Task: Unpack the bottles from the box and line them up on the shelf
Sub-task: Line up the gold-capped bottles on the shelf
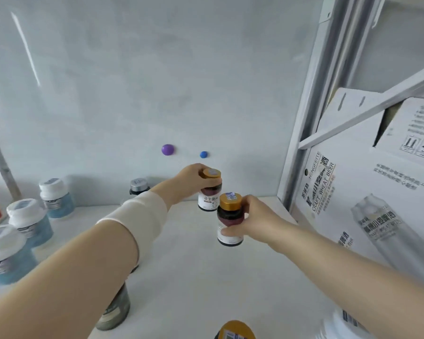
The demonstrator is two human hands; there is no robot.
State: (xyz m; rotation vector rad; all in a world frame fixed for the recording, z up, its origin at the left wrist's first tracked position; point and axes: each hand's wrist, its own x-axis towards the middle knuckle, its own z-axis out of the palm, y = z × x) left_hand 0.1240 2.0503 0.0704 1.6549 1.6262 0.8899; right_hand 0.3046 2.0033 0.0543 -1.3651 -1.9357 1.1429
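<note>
My left hand (190, 177) grips a dark bottle with a gold cap (209, 194) from above, at the back of the white shelf (194, 277). My right hand (251, 220) holds a second dark gold-capped bottle (229, 218) by its side, just in front and to the right of the first. Whether either bottle's base touches the shelf I cannot tell. A third gold cap (235, 330) shows at the bottom edge. A silver-capped dark bottle (138, 185) stands behind my left forearm.
Three blue bottles with white caps (30, 221) stand in a row at the left. A grey jar (115, 309) sits under my left forearm. A white beer carton (367, 192) fills the right side behind a shelf post (301, 148). Two magnets (168, 150) stick on the back wall.
</note>
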